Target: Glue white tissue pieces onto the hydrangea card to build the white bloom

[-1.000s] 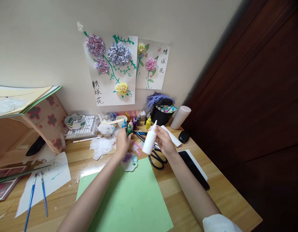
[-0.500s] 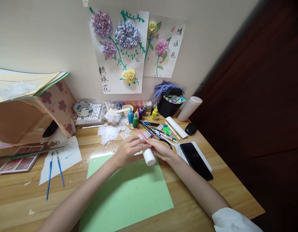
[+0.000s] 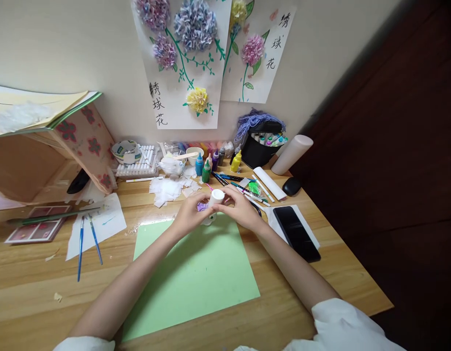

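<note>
A small white cylinder (image 3: 217,196) stands nearly upright over the far part of a green sheet of paper (image 3: 196,273). Its round top end faces me; a wider, clear or whitish part with a purple patch and dark specks shows below. What exactly it is I cannot tell. My left hand (image 3: 191,213) grips it from the left, thumb across its near side. From the right, my right hand (image 3: 240,208) holds it too, its thumb meeting the left one in front. The fingers behind it are partly hidden.
Behind my hands are paint bottles (image 3: 206,171), white paper scraps (image 3: 167,191) and scattered pens (image 3: 247,187). A phone (image 3: 296,233) and a mouse (image 3: 291,185) lie right. Two paintbrushes (image 3: 81,248) rest left, near a flowered box (image 3: 84,141). Paper-flower pictures (image 3: 188,68) hang on the wall.
The cylinder has turned from lying tilted toward me to nearly upright, its end now pointing up. Both hands now close around its sides. The camera view has tipped slightly downward.
</note>
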A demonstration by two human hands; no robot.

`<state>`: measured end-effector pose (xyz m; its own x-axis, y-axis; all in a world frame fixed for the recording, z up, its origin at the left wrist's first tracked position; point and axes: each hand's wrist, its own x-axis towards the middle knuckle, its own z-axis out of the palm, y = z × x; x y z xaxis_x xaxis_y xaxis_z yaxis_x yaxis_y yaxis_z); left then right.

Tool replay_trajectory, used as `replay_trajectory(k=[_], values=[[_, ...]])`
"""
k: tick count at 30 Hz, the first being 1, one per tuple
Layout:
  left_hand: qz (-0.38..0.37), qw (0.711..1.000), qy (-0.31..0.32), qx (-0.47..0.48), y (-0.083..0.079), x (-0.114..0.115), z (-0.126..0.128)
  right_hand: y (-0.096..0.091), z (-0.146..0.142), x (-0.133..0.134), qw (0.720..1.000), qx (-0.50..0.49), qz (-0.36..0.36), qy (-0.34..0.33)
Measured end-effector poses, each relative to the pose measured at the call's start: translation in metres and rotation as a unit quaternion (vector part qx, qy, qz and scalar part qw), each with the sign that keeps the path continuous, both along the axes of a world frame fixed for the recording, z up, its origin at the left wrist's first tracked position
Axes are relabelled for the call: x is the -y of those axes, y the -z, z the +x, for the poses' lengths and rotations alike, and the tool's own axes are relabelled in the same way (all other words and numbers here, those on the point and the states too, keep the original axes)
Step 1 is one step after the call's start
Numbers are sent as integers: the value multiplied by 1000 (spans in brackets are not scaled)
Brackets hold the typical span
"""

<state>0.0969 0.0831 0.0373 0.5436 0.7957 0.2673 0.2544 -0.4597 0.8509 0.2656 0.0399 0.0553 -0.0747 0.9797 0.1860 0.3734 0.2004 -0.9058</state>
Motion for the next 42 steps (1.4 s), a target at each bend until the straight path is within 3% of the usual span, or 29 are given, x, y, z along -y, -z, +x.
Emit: replay_trajectory(k=[7,17,42], values=[[-57,998,20,31,3,0,2,7,-2,-6,999,-17,-8,39],[43,999,3,-10,5,6,6,14,-2,-8,995,44,41,82],[22,998,-39,38,11,10,7,21,-6,-8,994,10,63,89]])
